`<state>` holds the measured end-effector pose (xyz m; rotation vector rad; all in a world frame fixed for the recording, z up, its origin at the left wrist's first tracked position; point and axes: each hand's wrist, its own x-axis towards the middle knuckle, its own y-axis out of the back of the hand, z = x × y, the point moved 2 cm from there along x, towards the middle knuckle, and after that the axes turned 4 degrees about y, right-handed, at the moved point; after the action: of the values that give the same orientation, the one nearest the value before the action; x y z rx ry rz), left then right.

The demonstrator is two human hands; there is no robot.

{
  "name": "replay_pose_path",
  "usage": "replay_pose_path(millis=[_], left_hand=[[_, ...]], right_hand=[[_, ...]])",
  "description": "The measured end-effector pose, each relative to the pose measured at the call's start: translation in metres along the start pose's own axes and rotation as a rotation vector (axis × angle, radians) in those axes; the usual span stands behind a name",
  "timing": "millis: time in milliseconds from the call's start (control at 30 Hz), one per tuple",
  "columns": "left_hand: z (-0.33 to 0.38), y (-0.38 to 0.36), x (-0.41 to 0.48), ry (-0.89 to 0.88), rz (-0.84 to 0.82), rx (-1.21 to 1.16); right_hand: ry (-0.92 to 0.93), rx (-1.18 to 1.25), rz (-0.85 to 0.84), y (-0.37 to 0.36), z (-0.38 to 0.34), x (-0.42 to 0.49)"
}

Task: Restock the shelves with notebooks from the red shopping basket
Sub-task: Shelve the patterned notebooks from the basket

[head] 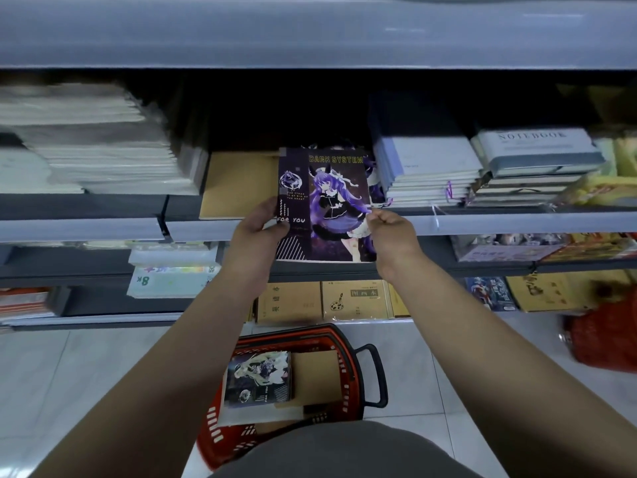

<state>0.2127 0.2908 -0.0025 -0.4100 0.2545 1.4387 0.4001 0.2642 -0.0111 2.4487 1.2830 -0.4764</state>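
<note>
Left hand (pixel 259 224) gripping left edge of glossy purple-and-black notebook (pixel 324 205), thumb curled over cover near "FOR YOU" text. Right hand (pixel 387 224) pinching right edge of same notebook, fingers curled tight at cover's side. Both forearms stretched forward, notebook held between them at front lip of grey metal shelf (pixel 482 222).

Notebook cover: dark background, yellow "DARK SYSTEM" title across top, purple-haired anime figure in black-and-white dress, white diagonal stripes at lower left corner. Top half over shelf, bottom half hanging past front lip. Upper edge overlapping similar purple cover underneath, mostly hidden.

Just left, touching or nearly so: plain brown kraft-cover notebook (pixel 238 184) lying flat. Just right: stack of pale blue-grey notebooks (pixel 427 174), spines forward, close to held notebook's right edge. Further right: grey stack topped by cover reading "NOTEBOOK" (pixel 537 150). Far left: tall blurred pile of white paper pads (pixel 96 143). Dark open gap behind held notebook, under upper shelf (pixel 310 36).

Below: lower shelf with row of tan kraft sketchbooks (pixel 355 300). On pale tiled floor (pixel 69 374), red plastic shopping basket (pixel 344 343) with black handle, directly beneath arms, holding another dark anime-cover notebook (pixel 258 377) atop brown covers. Red mesh bag (pixel 603 339) at right edge, blurred.
</note>
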Motion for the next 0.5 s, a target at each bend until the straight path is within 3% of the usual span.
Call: replay_pose_path(millis=[300,500], left_hand=[[-0.002,-0.013,0.003,-0.057,0.009,0.216],[-0.002,-0.020,0.001,-0.167,0.021,0.538]], right_hand=[[-0.048,0.035,0.072,0.006,-0.005,0.026],[0.067,0.041,0.049,0.009,-0.003,0.028]])
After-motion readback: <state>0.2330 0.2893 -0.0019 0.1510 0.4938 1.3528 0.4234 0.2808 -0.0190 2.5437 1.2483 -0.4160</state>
